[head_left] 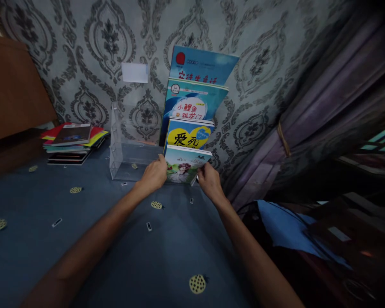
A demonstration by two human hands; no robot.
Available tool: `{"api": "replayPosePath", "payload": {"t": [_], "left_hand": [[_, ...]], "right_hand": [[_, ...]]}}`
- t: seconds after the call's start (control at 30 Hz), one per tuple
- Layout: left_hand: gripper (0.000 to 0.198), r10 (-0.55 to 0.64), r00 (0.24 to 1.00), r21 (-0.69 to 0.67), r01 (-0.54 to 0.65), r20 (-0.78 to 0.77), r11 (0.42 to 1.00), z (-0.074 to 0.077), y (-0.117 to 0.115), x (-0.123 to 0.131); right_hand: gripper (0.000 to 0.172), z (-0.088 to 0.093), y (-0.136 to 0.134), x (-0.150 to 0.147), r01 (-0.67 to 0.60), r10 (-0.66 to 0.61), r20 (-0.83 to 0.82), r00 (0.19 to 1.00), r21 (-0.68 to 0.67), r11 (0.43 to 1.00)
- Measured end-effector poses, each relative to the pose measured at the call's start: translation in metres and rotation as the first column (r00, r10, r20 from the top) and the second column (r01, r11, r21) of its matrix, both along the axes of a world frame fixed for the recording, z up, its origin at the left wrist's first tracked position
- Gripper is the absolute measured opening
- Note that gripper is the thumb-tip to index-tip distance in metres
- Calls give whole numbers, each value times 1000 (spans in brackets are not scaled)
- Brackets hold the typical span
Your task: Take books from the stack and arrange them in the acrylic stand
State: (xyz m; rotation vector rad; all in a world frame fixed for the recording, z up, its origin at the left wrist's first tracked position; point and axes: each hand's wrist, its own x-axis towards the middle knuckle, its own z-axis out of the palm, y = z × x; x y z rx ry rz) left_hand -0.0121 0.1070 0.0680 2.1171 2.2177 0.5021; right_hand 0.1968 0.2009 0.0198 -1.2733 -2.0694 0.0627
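Observation:
A small book [184,167] with a drawn figure on its pale green cover stands in the front tier of a clear stepped rack [115,147]. My left hand [155,173] is closed on its left edge, and my right hand [209,179] grips the right edge near a lower corner. Behind it rise a blue and yellow book [173,133], a teal book [208,97] and, tallest at the back, a blue book [205,64]. All lean in the rack's right half. The lower parts of the rear books are hidden.
To the left, a pile of books and folders [75,141] lies on the dark blue pineapple-print cloth [115,239]. Patterned wallpaper rises behind the rack, with a white card [134,72] on it. A tied purple curtain [295,119] hangs at the right, above a blue cloth [291,229].

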Motion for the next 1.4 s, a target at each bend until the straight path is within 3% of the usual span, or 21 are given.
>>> {"api": "replayPosePath", "payload": {"t": [0.77,1.4], "left_hand": [[36,13,1000,-30,-13,19,999,3,1,-1],[25,-32,999,-32,32,2,999,7,-2,-12]], "right_hand": [[18,2,-6,-7,35,-34,5,999,-44,998],[23,3,-14,-7,-39,36,-79,996,-35,999]]}}
